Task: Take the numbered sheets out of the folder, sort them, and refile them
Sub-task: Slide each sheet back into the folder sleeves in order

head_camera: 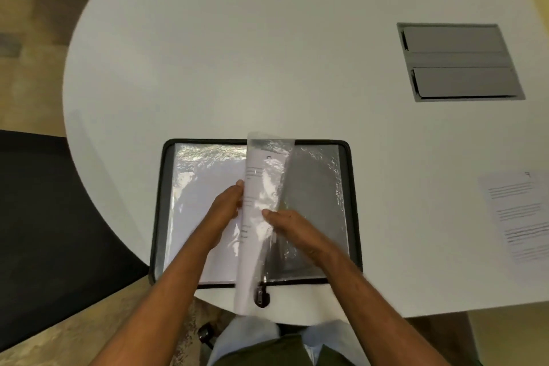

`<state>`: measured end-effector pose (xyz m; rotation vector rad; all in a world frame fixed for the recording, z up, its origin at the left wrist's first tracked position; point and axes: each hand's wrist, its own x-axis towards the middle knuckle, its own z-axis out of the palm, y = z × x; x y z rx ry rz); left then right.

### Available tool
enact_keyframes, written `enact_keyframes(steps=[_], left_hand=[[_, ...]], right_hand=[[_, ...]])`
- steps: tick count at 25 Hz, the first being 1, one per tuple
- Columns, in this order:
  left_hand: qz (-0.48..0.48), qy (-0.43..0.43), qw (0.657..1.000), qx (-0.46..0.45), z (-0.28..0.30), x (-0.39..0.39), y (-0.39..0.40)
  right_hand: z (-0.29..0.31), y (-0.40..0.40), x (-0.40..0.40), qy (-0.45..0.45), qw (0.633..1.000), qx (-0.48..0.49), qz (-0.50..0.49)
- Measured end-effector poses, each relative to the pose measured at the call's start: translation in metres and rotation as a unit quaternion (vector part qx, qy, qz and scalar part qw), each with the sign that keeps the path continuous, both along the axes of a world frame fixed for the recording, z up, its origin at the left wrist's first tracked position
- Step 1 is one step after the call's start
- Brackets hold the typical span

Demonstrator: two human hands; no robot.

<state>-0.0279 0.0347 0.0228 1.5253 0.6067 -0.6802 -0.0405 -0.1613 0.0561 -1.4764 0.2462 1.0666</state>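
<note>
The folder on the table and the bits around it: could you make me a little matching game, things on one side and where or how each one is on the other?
Things:
1. folder
2. loose sheet
3. plastic sleeve
4. grey hatch

Places or states:
A. set into the tabletop, far right
B. lying open, near table edge
C. alone on the table, right of the folder
D. lifted between left hand and right hand

Pairs: 1-B, 2-C, 3-D, 4-A

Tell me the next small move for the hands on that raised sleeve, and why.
Probably slide the printed sheet out of the raised plastic sleeve. The left hand pinches the sheet's edge, the right hand steadies the sleeve over the open folder, and one loose sheet already lies on the table to the right.
</note>
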Motion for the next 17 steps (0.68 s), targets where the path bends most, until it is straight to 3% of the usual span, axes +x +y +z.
enact_keyframes(steps=[4, 9, 14, 17], left_hand=[[0.072, 0.038, 0.997, -0.003, 0.002, -0.001, 0.049], [0.079, 0.050, 0.995, 0.029, 0.004, -0.016, 0.088], [0.048, -0.026, 0.959, 0.279, -0.018, -0.038, 0.094], [0.002, -0.017, 0.920, 0.392, -0.033, -0.050, 0.086]], right_hand=[[-0.002, 0.055, -0.003, 0.007, 0.994, 0.012, 0.111], [-0.036, 0.080, -0.022, -0.065, 0.968, -0.080, 0.228], [-0.051, 0.072, -0.030, -0.136, 0.945, -0.124, 0.272], [-0.054, 0.057, -0.031, -0.176, 0.951, -0.135, 0.216]])
